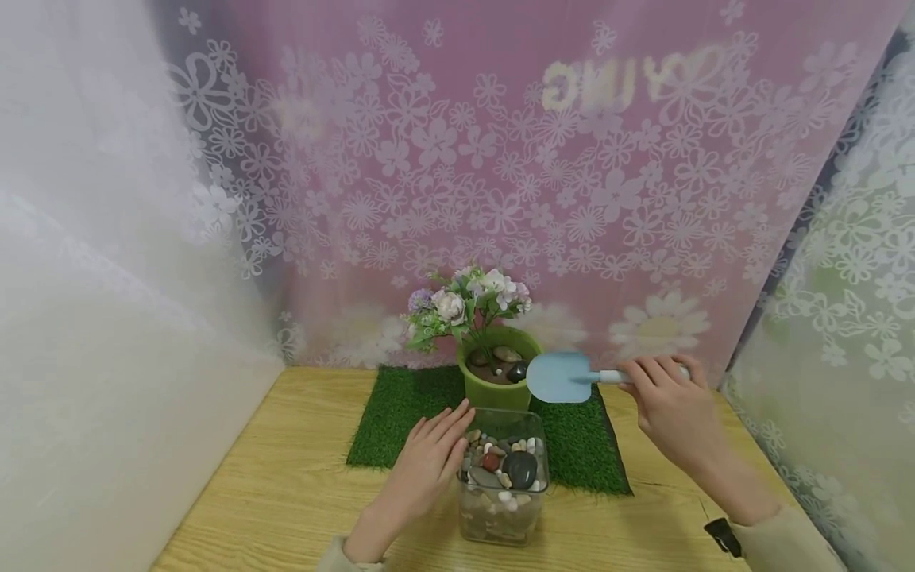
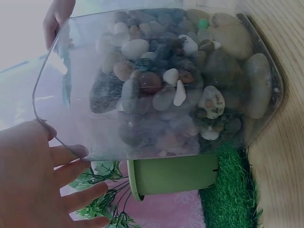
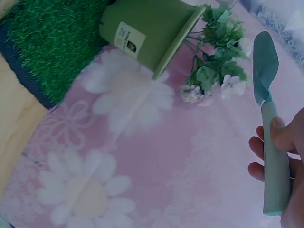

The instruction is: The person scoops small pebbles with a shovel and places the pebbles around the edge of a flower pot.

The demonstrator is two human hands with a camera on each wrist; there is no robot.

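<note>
My right hand (image 1: pixel 672 413) grips the pale handle of a small light-blue trowel (image 1: pixel 560 378), its blade held level with the green pot's rim and to the right of it. In the right wrist view, the fingers and thumb wrap the trowel handle (image 3: pixel 276 166). My left hand (image 1: pixel 429 457) has its fingers extended, and the fingertips touch the near-left rim of a clear square container (image 1: pixel 500 524). Pebbles (image 2: pixel 152 85) of mixed colours fill much of that container, with a large black stone (image 1: pixel 520 470) on top. The green flowerpot (image 1: pixel 498 395) behind it holds soil, a few stones and artificial flowers (image 1: pixel 465 302).
A green artificial turf mat (image 1: pixel 589 453) lies under the pot on the wooden table (image 1: pixel 286 477). Behind stands a pink flowered curtain (image 1: pixel 429 199), with pale sheets at both sides. A black buckle (image 1: pixel 722 537) hangs near my right sleeve.
</note>
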